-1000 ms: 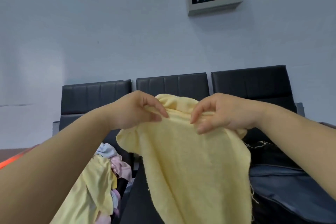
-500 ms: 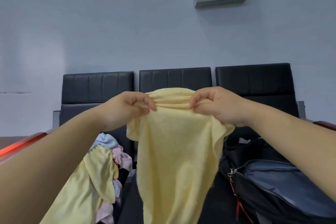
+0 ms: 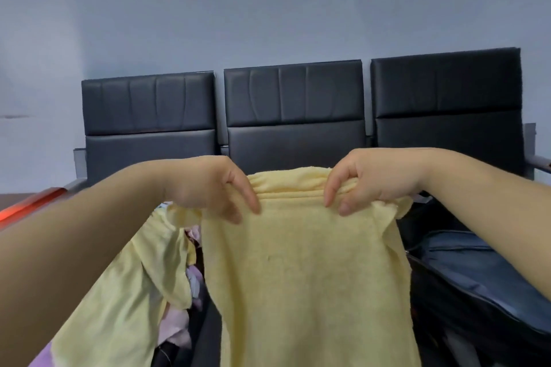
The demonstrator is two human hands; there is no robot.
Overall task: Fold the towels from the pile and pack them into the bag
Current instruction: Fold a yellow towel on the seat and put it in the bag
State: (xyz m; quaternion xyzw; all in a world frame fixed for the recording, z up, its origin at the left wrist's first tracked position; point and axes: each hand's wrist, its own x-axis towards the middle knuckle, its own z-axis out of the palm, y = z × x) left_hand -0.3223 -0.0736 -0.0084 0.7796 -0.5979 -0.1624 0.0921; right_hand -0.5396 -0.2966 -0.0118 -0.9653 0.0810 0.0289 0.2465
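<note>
A pale yellow towel [image 3: 301,271] hangs in the air in front of me, bunched along its top edge. My left hand [image 3: 214,188] pinches that top edge on the left. My right hand [image 3: 366,182] pinches it on the right, fingers curled over the bunched cloth. At lower left lies the pile of towels [image 3: 128,286], with another yellow one on top and pink and lilac ones under it. The dark blue and black bag [image 3: 471,277] lies on the right seat, partly hidden behind the hanging towel.
A row of three black padded seats [image 3: 293,110] stands against a pale blue wall. A red armrest [image 3: 26,205] shows at far left and a metal armrest [image 3: 539,161] at far right.
My hands have moved a little further apart along the towel's top edge, and the towel hangs wider and flatter. The view has tilted down; the wall panel has left the picture.
</note>
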